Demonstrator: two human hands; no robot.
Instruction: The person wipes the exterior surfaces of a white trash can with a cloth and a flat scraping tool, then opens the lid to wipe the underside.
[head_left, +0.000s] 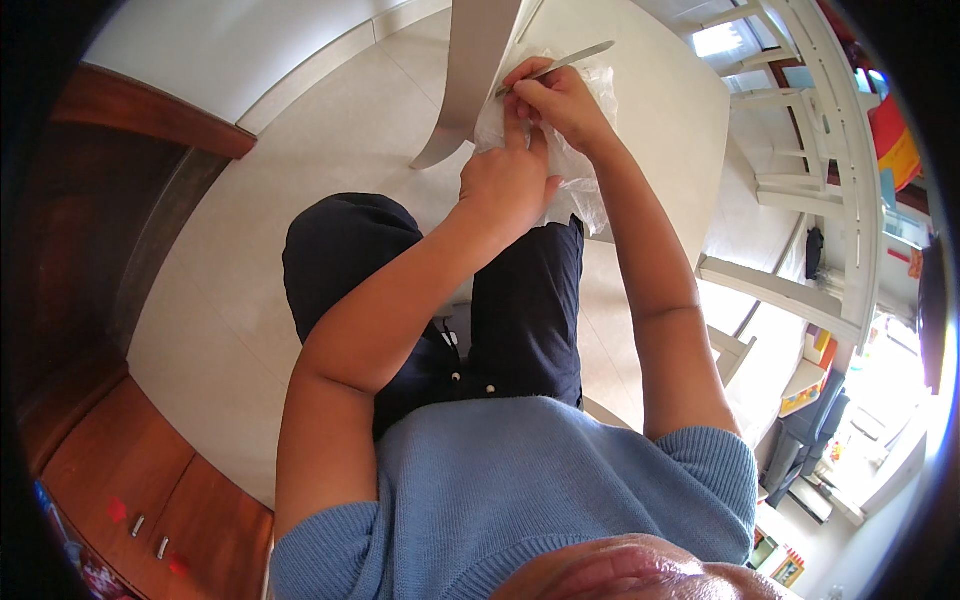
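My right hand (559, 101) pinches a slim, tapered metal tool (581, 55), its flat end pointing up to the right. The tool's other end lies by my fingertips, where small details are hard to make out. Just below, my left hand (506, 176) reaches up with two fingers extended towards the right hand. Its fingertips are partly hidden, so whether they pinch anything is unclear. Under both hands spreads a crumpled clear plastic sheet (589, 191), lying over the near left edge of a cream-white tabletop (667, 112) and hanging past it.
A pale curved panel (480, 67) rises beside the table's left edge. My knees in dark trousers (352, 232) are below my forearms, over a tiled floor (217, 277). Brown wooden cabinets (135, 465) stand at left. On the right is a white slatted frame (855, 172).
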